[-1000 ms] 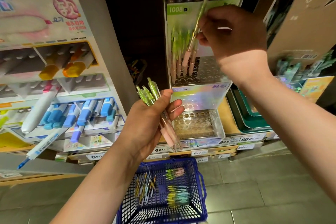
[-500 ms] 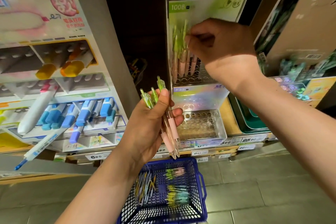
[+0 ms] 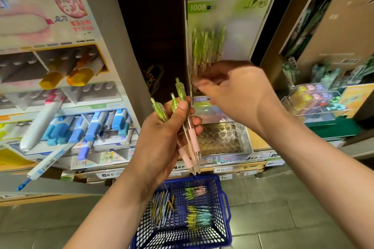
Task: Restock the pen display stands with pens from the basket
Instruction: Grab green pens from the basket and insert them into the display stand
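Grey floor tiles (image 3: 283, 204) bear the blue basket (image 3: 225, 200) of loose pens (image 3: 199, 215). Above it, the left hand (image 3: 162, 139) grips three green-topped pens (image 3: 189, 137). Beyond, the blurred right hand (image 3: 238, 95), its grip unreadable, fronts the display stand (image 3: 238, 18) holding green pens (image 3: 206, 46).

Premises: a retail stationery shop. The shelf edge carries a row of printed price labels (image 3: 107, 174). A branded cardboard marker display (image 3: 85, 16) stands at left. A clear pen display stand (image 3: 242, 32) with a numbered header card (image 3: 199, 7) is at centre. Clear trays (image 3: 311, 101) of small coloured goods are at right. A blue plastic shopping basket (image 3: 227, 206) holding bundled pens (image 3: 196, 191) sits on the near grey tiled floor (image 3: 283, 218).
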